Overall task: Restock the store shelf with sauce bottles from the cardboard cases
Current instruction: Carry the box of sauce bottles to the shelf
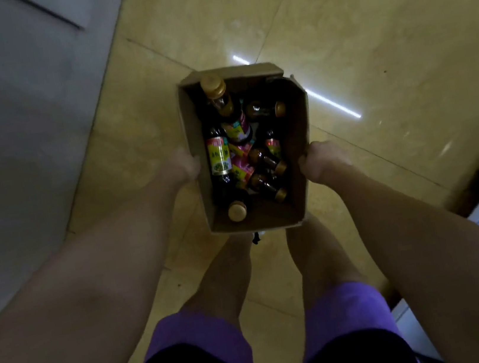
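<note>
Head view, looking straight down: I hold an open cardboard case (pixel 299 153) out in front of my legs, above the tiled floor (pixel 363 23). My left hand (pixel 181 166) grips the case's left wall with fingers curled over and under the edge; my right hand (pixel 321 163) grips the right wall likewise, thumb at the rim. Neither hand is free.

Contents: several dark sauce bottles (pixel 219 159) with gold caps, lying loose and crossed over one another, none upright in rows. One neck points toward the far wall of the case.

Assessment of handling: the load is likely heavy for thin card, and appears to be glass, so fragile against knocks. Loose bottles will probably roll and shift the weight if I tilt. The walls may bow under side grip alone; support beneath the base would be safer. Individual bottles are best taken round the body, below the neck. No shelf is identifiable in this view.
</note>
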